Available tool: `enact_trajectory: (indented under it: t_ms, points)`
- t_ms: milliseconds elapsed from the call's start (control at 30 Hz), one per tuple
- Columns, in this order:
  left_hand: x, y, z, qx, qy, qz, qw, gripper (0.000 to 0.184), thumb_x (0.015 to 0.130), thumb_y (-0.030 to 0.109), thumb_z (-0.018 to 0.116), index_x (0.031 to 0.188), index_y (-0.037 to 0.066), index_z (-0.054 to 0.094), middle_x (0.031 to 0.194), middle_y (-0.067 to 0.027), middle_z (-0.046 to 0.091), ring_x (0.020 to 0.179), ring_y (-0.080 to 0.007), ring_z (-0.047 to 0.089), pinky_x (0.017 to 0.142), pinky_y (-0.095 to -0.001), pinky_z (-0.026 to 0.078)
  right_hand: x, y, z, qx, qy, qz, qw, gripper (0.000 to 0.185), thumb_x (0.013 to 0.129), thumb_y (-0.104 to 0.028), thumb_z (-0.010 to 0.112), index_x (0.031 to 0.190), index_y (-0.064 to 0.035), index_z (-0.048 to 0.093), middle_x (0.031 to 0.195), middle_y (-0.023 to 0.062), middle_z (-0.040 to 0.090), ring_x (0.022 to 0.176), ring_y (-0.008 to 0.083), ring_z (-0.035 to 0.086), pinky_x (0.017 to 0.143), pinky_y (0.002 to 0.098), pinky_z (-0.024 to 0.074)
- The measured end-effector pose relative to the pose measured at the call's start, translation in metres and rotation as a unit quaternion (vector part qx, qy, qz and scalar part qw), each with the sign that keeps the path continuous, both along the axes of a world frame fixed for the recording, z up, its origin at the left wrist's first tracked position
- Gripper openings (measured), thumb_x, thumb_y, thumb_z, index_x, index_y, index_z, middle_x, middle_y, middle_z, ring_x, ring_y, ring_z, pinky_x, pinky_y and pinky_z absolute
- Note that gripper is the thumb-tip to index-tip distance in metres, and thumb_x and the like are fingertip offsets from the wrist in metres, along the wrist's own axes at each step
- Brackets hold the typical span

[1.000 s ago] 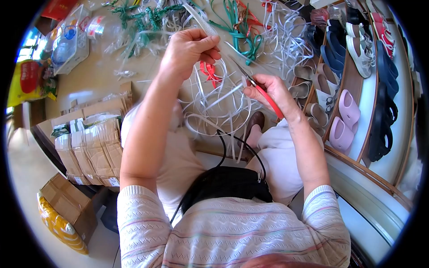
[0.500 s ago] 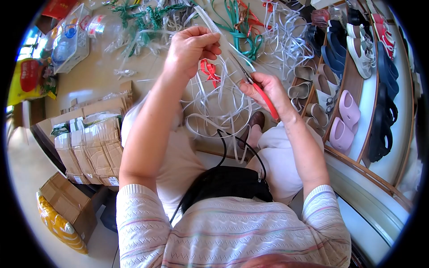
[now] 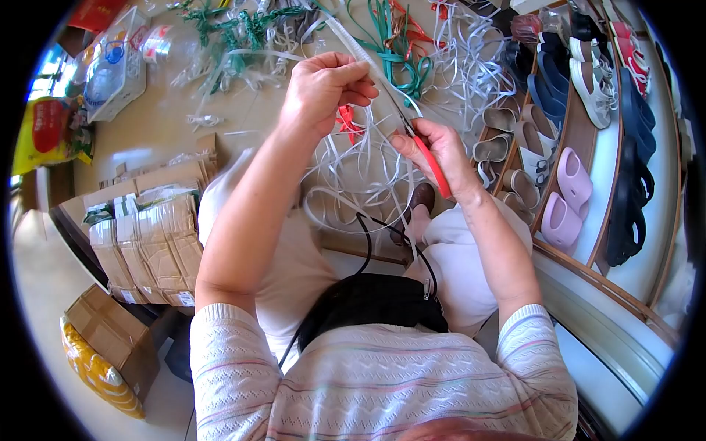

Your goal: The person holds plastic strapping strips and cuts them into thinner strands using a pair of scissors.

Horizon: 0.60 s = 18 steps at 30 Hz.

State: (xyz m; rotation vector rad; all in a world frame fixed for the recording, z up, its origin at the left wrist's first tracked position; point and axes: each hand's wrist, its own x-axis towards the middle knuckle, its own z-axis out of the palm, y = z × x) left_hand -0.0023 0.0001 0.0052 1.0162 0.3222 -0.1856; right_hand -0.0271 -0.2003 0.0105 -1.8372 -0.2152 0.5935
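My left hand (image 3: pixel 327 90) pinches a white plastic strap (image 3: pixel 344 37) between thumb and fingers. The strap runs up past the hand toward the heap at the top, and a thin strip curves down to the right. In my right hand (image 3: pixel 441 151) are red-handled scissors (image 3: pixel 432 163), their narrow blades pointing up and left toward the left hand. The blade tips lie along the strap; whether they touch it I cannot tell. Below both hands hang tangled loops of thin white strips (image 3: pixel 353 173). A red ribbon-like piece (image 3: pixel 348 121) shows just under the left hand.
Green straps (image 3: pixel 397 44) and a tangle of white strips (image 3: pixel 471 51) lie on the floor ahead. A shoe rack with several shoes, including pink clogs (image 3: pixel 566 213), stands right. To the left are cardboard boxes (image 3: pixel 147 246) and a white basket (image 3: pixel 121 88).
My left hand has shifted slightly right and down along with the strap. The scissors have moved a little left, so the hands are closer together.
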Motion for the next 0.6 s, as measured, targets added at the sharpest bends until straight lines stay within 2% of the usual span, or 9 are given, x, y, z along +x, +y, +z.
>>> enact_trajectory:
  t_ms: [67,167,267,367,600]
  points:
    - [-0.002,-0.002,0.0,0.01,0.001,-0.014,1.0,0.009,0.081,0.008,0.06,0.08,-0.001,0.056,0.069,-0.0091,0.061,0.059,-0.0155,0.062,0.052,-0.0244,0.051,0.0,0.002,0.001,0.0,-0.011,-0.004,1.0,0.027,0.077,-0.02,0.069,0.067,-0.0009,0.052,0.059,-0.0046,0.04,0.058,0.004,0.035,0.05,0.0208,0.0328]
    - [-0.005,-0.006,0.001,0.025,-0.011,-0.02,0.999,0.009,0.079,0.006,0.06,0.08,-0.002,0.056,0.07,-0.0097,0.061,0.059,-0.016,0.062,0.052,-0.024,0.052,0.004,0.001,0.002,-0.017,0.01,0.03,0.999,0.019,0.081,-0.015,0.063,0.092,0.0,0.058,0.077,-0.0038,0.053,0.07,0.0032,0.045,0.062,0.0176,0.0392]
    - [-0.006,-0.007,0.002,0.038,-0.014,-0.018,0.999,0.009,0.078,0.005,0.061,0.08,-0.002,0.056,0.07,-0.01,0.061,0.059,-0.0166,0.062,0.052,-0.0238,0.052,0.006,-0.003,-0.013,0.01,-0.043,0.01,0.999,0.024,0.077,-0.018,0.069,0.07,0.0,0.055,0.059,-0.0043,0.043,0.059,0.003,0.038,0.051,0.021,0.0349]
    - [-0.005,-0.008,0.003,0.037,-0.011,-0.014,0.999,0.009,0.077,0.003,0.061,0.08,-0.003,0.055,0.07,-0.0106,0.061,0.059,-0.017,0.062,0.053,-0.0241,0.053,0.004,-0.002,-0.006,-0.018,-0.05,0.013,0.998,0.024,0.077,-0.018,0.069,0.07,0.0,0.055,0.06,-0.0045,0.044,0.059,0.0031,0.038,0.052,0.0209,0.0351]
    - [-0.006,-0.01,0.0,0.017,0.009,-0.028,0.999,0.009,0.077,0.002,0.062,0.079,-0.003,0.055,0.07,-0.0123,0.061,0.059,-0.0176,0.062,0.051,-0.0244,0.052,0.001,0.003,-0.007,0.008,-0.041,-0.013,0.999,0.024,0.078,-0.019,0.069,0.072,0.0002,0.056,0.06,-0.0043,0.046,0.059,0.003,0.039,0.052,0.0206,0.0354]
